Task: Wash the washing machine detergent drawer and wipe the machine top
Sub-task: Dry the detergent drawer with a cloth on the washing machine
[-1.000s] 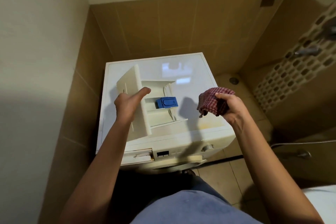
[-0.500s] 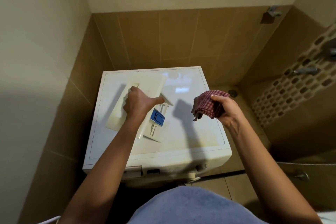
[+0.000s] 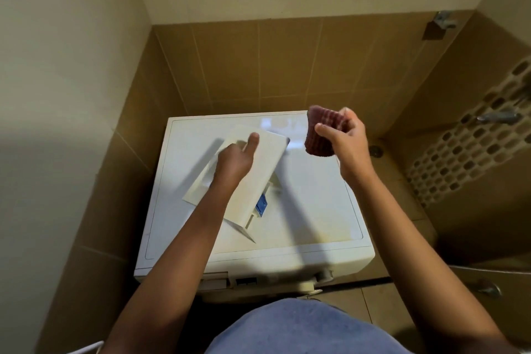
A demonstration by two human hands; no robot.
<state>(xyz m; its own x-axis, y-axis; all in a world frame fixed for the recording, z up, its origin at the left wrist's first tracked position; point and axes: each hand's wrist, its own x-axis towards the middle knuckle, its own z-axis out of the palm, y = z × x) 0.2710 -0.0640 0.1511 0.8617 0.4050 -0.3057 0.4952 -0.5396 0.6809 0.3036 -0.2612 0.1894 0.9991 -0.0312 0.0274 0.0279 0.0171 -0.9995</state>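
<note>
My left hand point(image 3: 232, 164) grips drawer point(image 3: 264, 175), long axis running away from me; right hand point(image 3: 343, 142) clutches cloth point(image 3: 317, 138) just right of its far end, over machine top point(image 3: 316, 210).

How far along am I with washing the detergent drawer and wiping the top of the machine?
Done: the drawer is pulled out; whether it is washed I cannot tell. In hand: your left hand grips it over the machine top, and your right hand holds a red cloth. Left: wiping the top, which shows yellowish marks, and putting the drawer back.
</note>
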